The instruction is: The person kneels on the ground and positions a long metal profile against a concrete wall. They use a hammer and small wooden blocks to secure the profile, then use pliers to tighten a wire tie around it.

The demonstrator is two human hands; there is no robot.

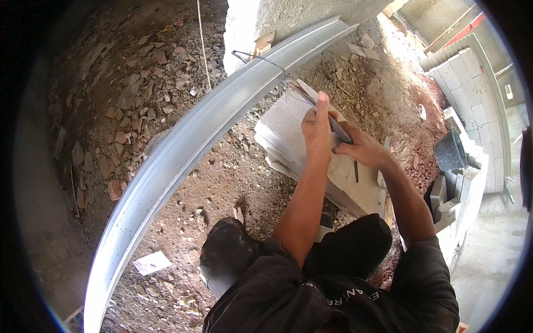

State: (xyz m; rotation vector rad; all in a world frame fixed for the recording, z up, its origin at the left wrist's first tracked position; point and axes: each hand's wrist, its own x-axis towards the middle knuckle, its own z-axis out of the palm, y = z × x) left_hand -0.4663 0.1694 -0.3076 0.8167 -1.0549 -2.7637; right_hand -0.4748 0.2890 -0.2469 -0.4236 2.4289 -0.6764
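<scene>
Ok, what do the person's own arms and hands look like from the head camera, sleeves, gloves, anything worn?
Both hands are bare: no gloves, and no rings or watch that I can make out on the left hand or the right hand. The forearms are uncovered up to about the elbows. Above that comes a dark, blackish top with sleeves ending near the elbows and a line of pale lettering across its chest. Dark trousers cover the knees.

long metal rail [183, 144] cut off at bottom edge, saw blade [325, 114] partly hidden behind hands [315, 125]
</scene>
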